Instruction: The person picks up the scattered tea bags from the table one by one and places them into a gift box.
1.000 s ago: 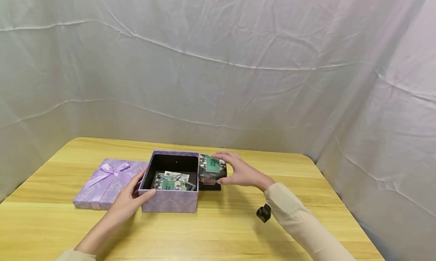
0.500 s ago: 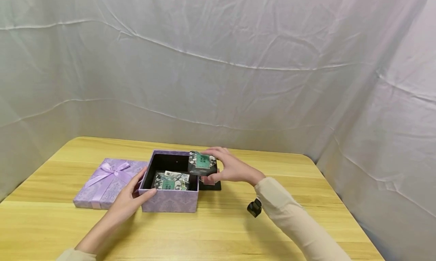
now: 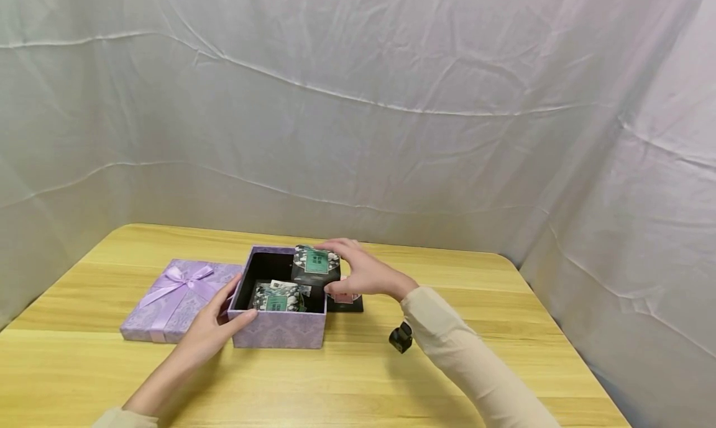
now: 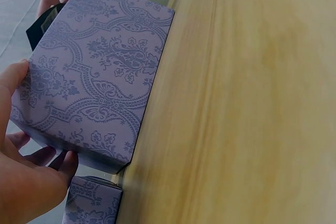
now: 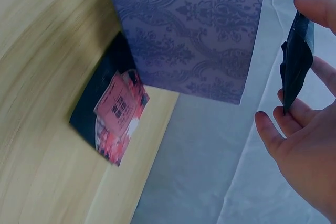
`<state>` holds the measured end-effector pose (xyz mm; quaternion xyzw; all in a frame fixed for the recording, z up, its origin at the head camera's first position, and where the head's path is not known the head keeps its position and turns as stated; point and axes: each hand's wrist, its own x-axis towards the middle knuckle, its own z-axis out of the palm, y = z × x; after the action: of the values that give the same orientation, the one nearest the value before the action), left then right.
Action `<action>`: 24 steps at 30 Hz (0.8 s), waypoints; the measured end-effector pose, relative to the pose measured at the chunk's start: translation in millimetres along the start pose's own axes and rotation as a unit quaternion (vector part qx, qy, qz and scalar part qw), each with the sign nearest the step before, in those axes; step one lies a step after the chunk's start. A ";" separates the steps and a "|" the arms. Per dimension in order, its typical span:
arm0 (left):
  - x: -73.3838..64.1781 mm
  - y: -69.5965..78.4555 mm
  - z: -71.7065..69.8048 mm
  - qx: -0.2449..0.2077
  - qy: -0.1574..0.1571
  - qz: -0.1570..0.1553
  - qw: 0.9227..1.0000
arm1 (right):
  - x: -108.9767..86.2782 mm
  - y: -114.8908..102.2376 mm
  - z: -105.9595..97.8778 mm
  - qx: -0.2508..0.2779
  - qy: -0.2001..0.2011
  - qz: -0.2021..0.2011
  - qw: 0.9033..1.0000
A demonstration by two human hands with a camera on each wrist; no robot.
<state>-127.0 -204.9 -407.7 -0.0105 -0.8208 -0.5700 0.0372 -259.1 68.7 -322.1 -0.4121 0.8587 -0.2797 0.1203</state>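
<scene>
A purple patterned gift box stands uncovered on the table. My left hand grips its near left corner, thumb at the front rim and fingers along the left side. My right hand pinches a flat black sachet by its right edge, thumb on one face and fingers on the other. This sachet, with a green label and pale flowers, is over the right part of the box opening. Inside the box lies another green-labelled sachet, with more packets partly hidden under it.
The purple lid with its ribbon bow lies left of the box. A black sachet with a pink label lies on the wooden table against the box's right side. A grey cloth hangs behind the table.
My right hand has moved left with the green-labelled sachet, from beside the box to over its opening. More of the pink-labelled sachet shows. The left hand stays in place.
</scene>
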 end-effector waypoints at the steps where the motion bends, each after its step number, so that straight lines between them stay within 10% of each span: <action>1: -0.1 -0.1 0.0 0.001 0.000 0.000 1.000 | 1.6 -1.2 1.1 0.002 -0.001 0.000 1.000; 24: 0.9 1.1 0.0 -0.016 -0.002 0.003 1.000 | 34.9 -21.0 33.8 -0.020 -0.036 -0.019 0.999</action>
<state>-127.7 -204.5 -406.6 -0.0149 -0.8114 -0.5831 0.0372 -252.9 18.1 -336.7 -0.4407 0.8513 -0.2496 0.1369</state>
